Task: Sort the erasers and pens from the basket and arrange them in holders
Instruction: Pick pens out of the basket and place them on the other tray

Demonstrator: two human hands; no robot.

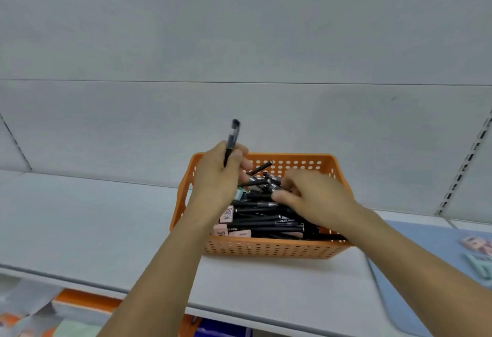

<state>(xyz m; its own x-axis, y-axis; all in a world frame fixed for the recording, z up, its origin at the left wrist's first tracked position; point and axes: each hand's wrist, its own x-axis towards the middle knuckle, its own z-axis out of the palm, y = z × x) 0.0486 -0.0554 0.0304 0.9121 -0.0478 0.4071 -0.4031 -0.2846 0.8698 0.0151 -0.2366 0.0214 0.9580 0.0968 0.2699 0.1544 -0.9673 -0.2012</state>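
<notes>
the near wall of the orange perforated plastic basket (266,250) stands on a smooth pale shelf (80,217). inside, slim black pens (269,223) lie heaped over blocky pink erasers (226,214). the right hand (316,198) curls down among the pens; whether it pinches one i cannot tell. best to lift one barrel clear of the tangle. further back, the left hand (221,171) grips an upright pen (231,141).
</notes>
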